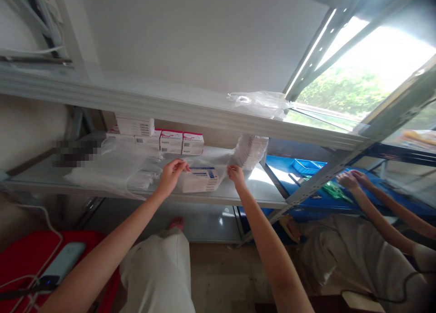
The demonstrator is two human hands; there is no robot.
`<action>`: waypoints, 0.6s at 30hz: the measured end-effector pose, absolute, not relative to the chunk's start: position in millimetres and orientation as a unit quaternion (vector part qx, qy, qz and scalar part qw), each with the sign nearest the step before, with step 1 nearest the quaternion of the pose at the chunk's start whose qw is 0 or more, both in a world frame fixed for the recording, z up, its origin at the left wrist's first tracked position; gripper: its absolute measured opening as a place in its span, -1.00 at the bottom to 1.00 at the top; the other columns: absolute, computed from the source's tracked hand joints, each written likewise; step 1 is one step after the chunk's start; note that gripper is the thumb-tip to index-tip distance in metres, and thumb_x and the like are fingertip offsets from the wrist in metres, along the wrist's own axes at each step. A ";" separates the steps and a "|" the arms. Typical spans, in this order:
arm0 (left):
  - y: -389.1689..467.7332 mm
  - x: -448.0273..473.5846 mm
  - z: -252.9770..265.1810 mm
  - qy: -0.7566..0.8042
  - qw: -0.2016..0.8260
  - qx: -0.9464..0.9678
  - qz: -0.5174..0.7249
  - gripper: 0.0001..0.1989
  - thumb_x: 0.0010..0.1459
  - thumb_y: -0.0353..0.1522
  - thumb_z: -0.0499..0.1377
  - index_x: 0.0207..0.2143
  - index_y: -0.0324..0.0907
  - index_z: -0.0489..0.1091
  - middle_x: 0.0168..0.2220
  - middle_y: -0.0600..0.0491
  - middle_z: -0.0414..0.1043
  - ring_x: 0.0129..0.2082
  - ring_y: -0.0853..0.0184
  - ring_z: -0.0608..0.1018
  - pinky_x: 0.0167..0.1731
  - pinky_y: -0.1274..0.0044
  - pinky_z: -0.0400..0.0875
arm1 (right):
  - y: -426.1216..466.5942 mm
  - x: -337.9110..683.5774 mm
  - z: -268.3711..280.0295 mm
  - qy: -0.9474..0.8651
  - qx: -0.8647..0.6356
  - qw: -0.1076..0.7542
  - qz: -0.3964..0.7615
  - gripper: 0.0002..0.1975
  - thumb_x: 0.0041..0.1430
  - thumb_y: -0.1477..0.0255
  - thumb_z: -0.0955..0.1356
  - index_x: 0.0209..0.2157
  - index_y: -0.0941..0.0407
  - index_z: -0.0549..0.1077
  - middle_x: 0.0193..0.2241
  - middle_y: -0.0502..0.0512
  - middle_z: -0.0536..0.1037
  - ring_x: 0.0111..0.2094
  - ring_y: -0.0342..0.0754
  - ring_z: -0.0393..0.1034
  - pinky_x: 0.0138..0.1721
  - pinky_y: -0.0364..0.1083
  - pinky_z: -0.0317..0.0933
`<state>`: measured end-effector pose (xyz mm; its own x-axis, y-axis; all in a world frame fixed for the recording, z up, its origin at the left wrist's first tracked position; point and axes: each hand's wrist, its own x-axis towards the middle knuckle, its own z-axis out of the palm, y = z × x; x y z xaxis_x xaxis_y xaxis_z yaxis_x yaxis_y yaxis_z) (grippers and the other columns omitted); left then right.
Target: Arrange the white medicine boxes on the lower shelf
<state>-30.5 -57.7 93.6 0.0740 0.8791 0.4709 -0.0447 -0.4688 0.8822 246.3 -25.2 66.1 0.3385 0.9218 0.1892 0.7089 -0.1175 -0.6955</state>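
Got pale trousers (163,270) closest, down below the white box with blue print (197,181), plus a red surface (20,245) well off to the box's lower left, carrying a pale device (66,258) and some white cable (51,222). Can spot a bit of bare foot (177,222) under the box too.

Next up, got the left hand (176,167) pinched narrow on the rim of a clear plastic bag (221,179), just left of the box, and the right hand (235,171) pinching the same bag, fingertips together, just right of it. Can't quite tell if looking at film around the box or only draped against it. Anyway, got the box itself between the two, near the front edge of a grey shelf (269,190).

Left of the box, seeing a heap of clear bags (102,167). Behind it, a row of pink-and-white boxes (171,142); behind and right, a clear-wrapped bundle (250,151).

Well right of the box, got a co-worker's hands (349,181) over a blue bench (374,201), near something green (335,190). Can't tell what's in them. Farthest, up and right: leafy greenery (350,86) outside.
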 end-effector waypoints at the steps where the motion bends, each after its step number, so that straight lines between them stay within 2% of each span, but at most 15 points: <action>1: -56.9 -30.9 95.6 0.332 0.388 0.617 0.599 -0.68 0.15 -0.12 0.16 -0.45 -0.19 0.38 -0.47 0.05 0.48 -0.41 0.32 0.52 -0.27 0.52 0.35 | -25.8 247.1 67.6 -0.546 -0.729 0.380 0.161 -0.65 0.12 0.19 0.23 -0.38 0.17 0.48 -0.56 0.10 0.45 -0.54 -0.08 0.33 -0.50 -0.12 0.18; 6: -51.1 -31.1 108.7 0.322 0.381 0.615 0.610 -0.68 0.13 -0.11 0.17 -0.45 -0.19 0.38 -0.49 0.05 0.48 -0.42 0.31 0.53 -0.28 0.52 0.36 | -30.0 253.4 77.8 -0.461 -0.660 0.505 0.310 -0.61 -0.03 0.05 0.31 -0.43 0.12 0.41 -0.53 0.04 0.45 -0.52 -0.15 0.31 -0.54 -0.20 0.10; 10: -48.7 -36.5 118.7 0.337 0.353 0.609 0.625 -0.69 0.13 -0.12 0.18 -0.43 -0.19 0.39 -0.51 0.05 0.47 -0.44 0.31 0.52 -0.30 0.52 0.36 | -28.3 262.4 92.4 -0.451 -0.630 0.522 0.356 -0.60 -0.15 0.04 0.39 -0.48 0.10 0.38 -0.58 -0.01 0.40 -0.58 -0.19 0.25 -0.58 -0.21 -0.01; 13: -55.1 -42.4 122.7 0.334 0.331 0.631 0.617 -0.72 0.15 -0.15 0.17 -0.41 -0.19 0.39 -0.52 0.08 0.44 -0.46 0.34 0.49 -0.32 0.54 0.34 | -28.5 268.0 98.3 -0.482 -0.620 0.484 0.385 -0.58 -0.28 0.09 0.45 -0.47 0.11 0.39 -0.64 -0.07 0.36 -0.67 -0.24 0.11 -0.61 -0.20 -0.07; 15: -61.9 -45.1 123.5 0.324 0.351 0.652 0.589 -0.73 0.16 -0.16 0.17 -0.37 -0.19 0.40 -0.54 0.11 0.41 -0.49 0.36 0.46 -0.36 0.55 0.32 | -31.1 269.2 97.9 -0.537 -0.615 0.415 0.402 -0.59 -0.36 0.14 0.48 -0.49 0.13 0.41 -0.67 -0.08 0.36 -0.68 -0.25 0.08 -0.61 -0.19 -0.07; 18: -70.2 -47.2 124.1 0.316 0.379 0.659 0.568 -0.74 0.17 -0.16 0.16 -0.32 -0.20 0.40 -0.54 0.12 0.40 -0.50 0.37 0.44 -0.38 0.56 0.31 | -36.3 268.8 98.7 -0.622 -0.601 0.320 0.387 -0.64 -0.31 0.14 0.45 -0.64 0.15 0.40 -0.74 -0.06 0.32 -0.67 -0.24 0.09 -0.59 -0.18 -0.05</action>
<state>-47.2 -70.2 124.1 0.1551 0.8470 0.5084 -0.0134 -0.5128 0.8584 268.8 -36.3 98.7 -0.0738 0.9951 -0.0657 0.5002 -0.0201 -0.8657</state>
